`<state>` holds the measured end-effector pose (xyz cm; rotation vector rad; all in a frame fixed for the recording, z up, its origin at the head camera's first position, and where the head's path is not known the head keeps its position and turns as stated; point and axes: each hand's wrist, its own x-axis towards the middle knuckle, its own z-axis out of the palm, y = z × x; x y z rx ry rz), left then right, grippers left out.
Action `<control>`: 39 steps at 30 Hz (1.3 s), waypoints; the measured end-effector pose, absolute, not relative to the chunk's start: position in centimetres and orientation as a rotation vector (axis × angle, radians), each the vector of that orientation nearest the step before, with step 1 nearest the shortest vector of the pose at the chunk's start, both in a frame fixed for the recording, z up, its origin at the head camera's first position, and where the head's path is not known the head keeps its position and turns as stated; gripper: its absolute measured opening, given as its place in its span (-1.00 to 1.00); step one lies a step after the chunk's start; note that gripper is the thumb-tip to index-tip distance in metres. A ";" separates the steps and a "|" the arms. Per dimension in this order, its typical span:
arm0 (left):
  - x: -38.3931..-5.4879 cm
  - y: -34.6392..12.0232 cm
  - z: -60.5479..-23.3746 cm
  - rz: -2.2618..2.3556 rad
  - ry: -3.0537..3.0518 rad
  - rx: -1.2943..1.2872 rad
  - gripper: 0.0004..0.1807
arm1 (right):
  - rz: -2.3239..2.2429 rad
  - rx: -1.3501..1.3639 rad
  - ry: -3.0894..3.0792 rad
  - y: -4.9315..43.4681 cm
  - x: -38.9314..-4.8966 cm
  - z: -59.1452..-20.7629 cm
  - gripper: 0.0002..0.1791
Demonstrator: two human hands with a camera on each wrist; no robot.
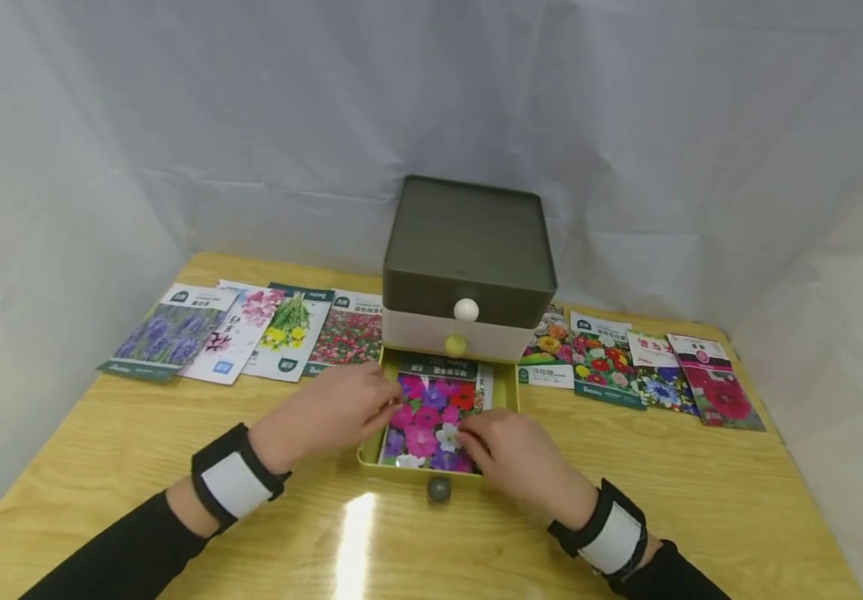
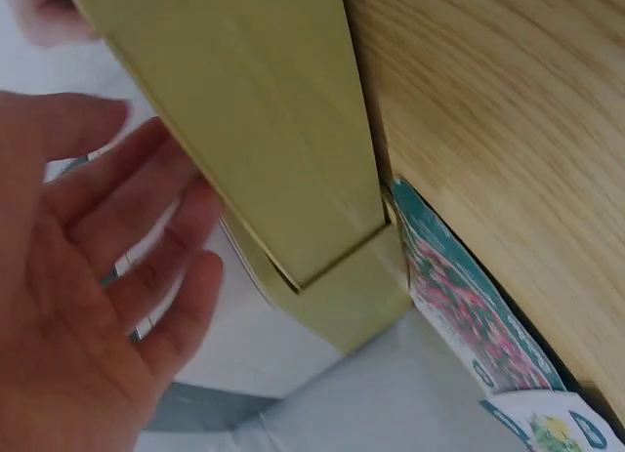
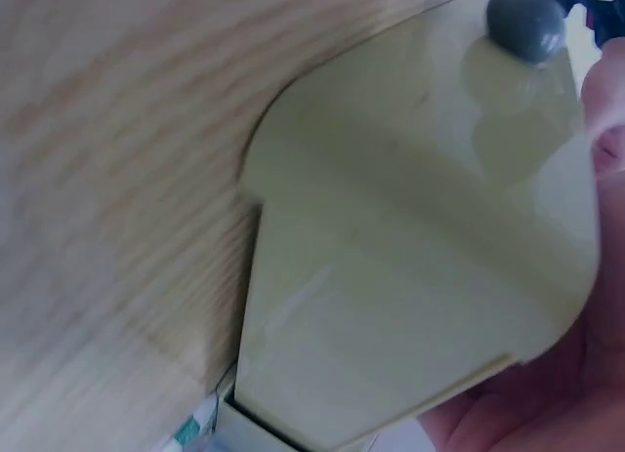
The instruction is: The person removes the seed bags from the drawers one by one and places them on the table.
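A seed packet with pink, purple, red and white petunias (image 1: 421, 421) lies face up in the pulled-out yellow-green drawer (image 1: 394, 472). My left hand (image 1: 345, 406) is over the drawer's left wall, its fingers loosely bent and nothing between them in the left wrist view. On the other side, my right hand (image 1: 525, 458) reaches over the right wall, thumb and fingertips at the packet's right part. Its fingertips are hidden in the right wrist view, so a pinch cannot be told from a touch. A grey round knob (image 1: 439, 489) sits on the drawer's front.
Above the drawer stand a white drawer with a yellow knob (image 1: 456, 346) and a dark grey drawer with a white knob (image 1: 466, 310). Several seed packets, including a lavender one (image 1: 172, 329), overlap at left; more, including a red-flower one (image 1: 720, 387), lie at right.
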<state>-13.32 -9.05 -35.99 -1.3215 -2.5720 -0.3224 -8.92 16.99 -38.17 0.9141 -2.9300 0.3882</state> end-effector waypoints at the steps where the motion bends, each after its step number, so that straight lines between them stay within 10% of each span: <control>1: -13.2 -8.8 -36.2 -0.262 -2.589 -1.324 -0.86 | 0.367 0.886 -2.925 17.0 -8.9 -38.1 -0.78; 13: -12.5 -6.7 -37.9 0.011 -2.614 -1.191 -0.76 | 0.316 0.814 -2.943 16.7 -9.2 -38.2 -0.74; 27: -12.3 -7.2 -35.5 -0.766 -2.890 -0.656 -0.85 | 0.604 0.677 -2.821 17.1 -8.9 -36.9 -0.80; 39: -11.3 -6.8 -37.0 -0.188 -2.757 -0.941 -0.69 | 0.196 0.839 -2.946 16.7 -9.3 -37.9 -0.73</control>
